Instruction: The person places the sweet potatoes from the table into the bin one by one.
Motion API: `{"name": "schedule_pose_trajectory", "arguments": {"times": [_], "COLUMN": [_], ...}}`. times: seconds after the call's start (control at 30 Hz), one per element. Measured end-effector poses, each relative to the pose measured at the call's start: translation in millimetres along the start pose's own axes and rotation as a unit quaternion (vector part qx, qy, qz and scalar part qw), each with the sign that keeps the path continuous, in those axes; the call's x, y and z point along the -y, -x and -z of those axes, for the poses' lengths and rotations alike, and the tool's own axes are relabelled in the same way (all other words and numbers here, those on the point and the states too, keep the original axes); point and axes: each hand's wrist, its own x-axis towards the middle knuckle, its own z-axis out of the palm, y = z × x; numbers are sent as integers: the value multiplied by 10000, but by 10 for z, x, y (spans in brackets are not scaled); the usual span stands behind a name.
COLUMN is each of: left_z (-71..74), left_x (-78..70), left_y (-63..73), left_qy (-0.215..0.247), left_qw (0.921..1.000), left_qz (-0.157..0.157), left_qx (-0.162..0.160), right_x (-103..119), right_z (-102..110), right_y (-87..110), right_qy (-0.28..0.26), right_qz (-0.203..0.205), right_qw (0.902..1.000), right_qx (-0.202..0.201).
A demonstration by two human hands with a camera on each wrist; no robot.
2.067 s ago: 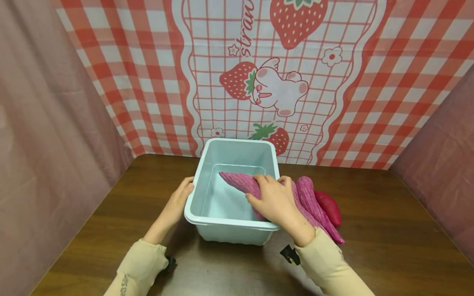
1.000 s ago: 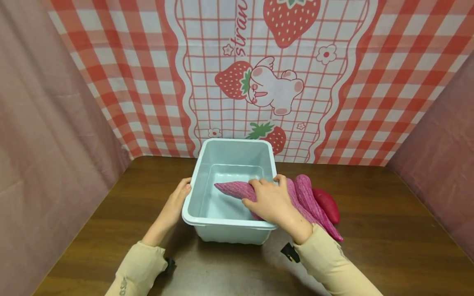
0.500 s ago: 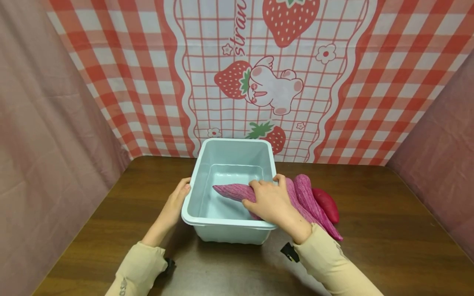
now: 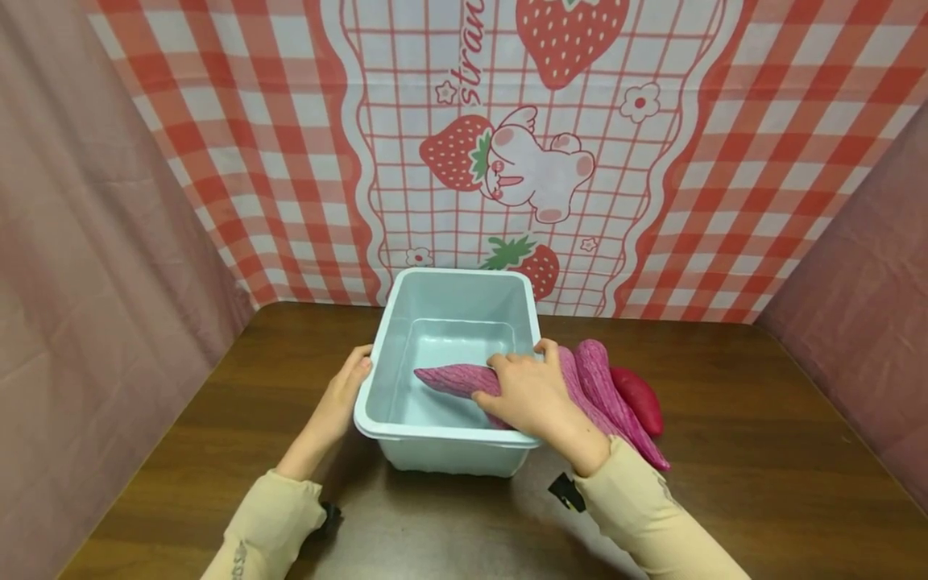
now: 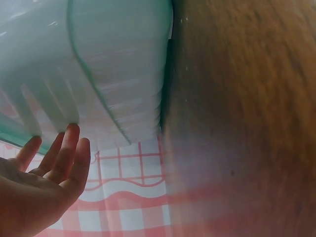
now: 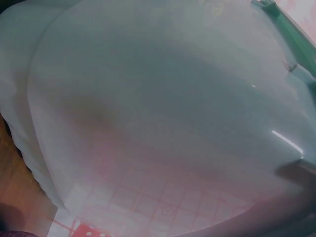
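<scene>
A pale blue plastic bin [image 4: 457,449] stands on the table. My left hand [image 4: 333,407] rests against its left side, thumb by the rim; the left wrist view shows the fingertips [image 5: 73,129] touching the outer wall, fingers nearly straight. My right hand [image 4: 532,395] reaches over the right rim and grips a long, tapered vegetable [image 4: 457,379] with streaked pink-purple skin. Its pointed end is inside the bin, pointing left; my hand hides its middle. The right wrist view is mostly the blurred bin wall [image 6: 148,98], and the grip cannot be made out there.
Right of the bin lie another streaked pink-purple vegetable [image 4: 602,387], one more partly hidden by my right hand, and a smooth magenta one [image 4: 638,400]. A red-checked strawberry cloth [image 4: 544,169] hangs behind the brown wooden table [image 4: 783,475].
The pointed end of the gripped vegetable has sunk lower into the bin and swung slightly toward me. Both hands keep nearly the same place; the head view has shifted a little.
</scene>
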Motion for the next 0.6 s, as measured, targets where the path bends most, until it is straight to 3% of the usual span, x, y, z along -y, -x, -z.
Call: {"name": "schedule_pose_trajectory", "arguments": {"times": [0.6], "left_z": [2], "left_x": [5], "left_y": [7], "left_qy": [13], "left_qw": [10000], "left_qz": [33], "left_qx": [-37], "right_x": [3], "right_z": [9], "right_y": [20], "right_qy": [-109], "right_qz": [28], "right_qw": [9999], "right_qx": [-58]}}
